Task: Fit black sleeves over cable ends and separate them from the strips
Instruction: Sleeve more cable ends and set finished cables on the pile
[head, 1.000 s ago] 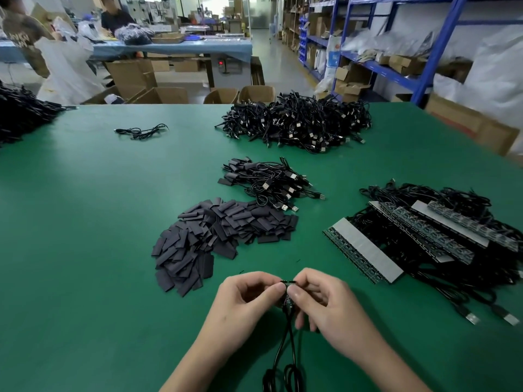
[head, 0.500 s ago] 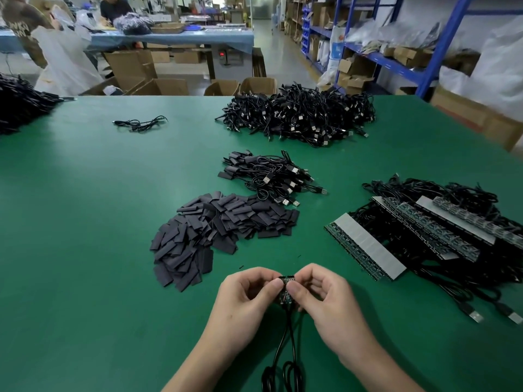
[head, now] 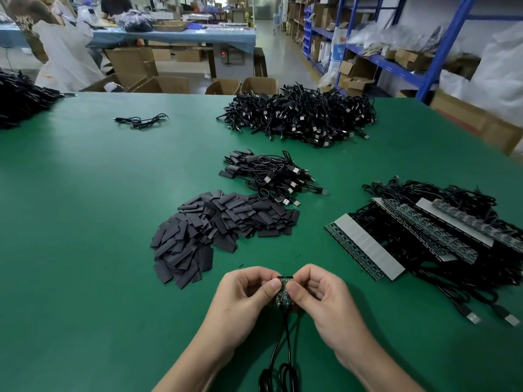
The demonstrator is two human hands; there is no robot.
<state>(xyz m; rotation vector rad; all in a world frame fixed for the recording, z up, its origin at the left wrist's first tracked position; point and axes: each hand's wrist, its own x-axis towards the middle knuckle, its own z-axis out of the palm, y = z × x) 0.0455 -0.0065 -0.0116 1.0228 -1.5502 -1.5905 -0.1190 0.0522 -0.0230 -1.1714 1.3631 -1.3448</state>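
A small green circuit board (head: 283, 296) on a cable end is pinched between my left hand (head: 245, 295) and my right hand (head: 319, 295), thumbs meeting on it. Its black cable (head: 278, 352) runs down toward me and coils at the frame's bottom. A heap of flat black sleeves (head: 215, 230) lies just beyond my hands on the green table (head: 85, 250). To the right lie strips of boards with grey backing (head: 365, 247), cables still attached. A small pile of sleeved cables (head: 268, 176) sits behind the sleeves.
A large heap of black USB cables (head: 302, 114) lies at the table's far side, a single loose cable (head: 141, 121) to its left, another black heap (head: 19, 100) at the far left edge. Cardboard boxes, blue shelving and a person at another table stand beyond.
Both hands stay pinched on the board in much the same place; the view has tilted slightly, and the board shows more between the thumbs.
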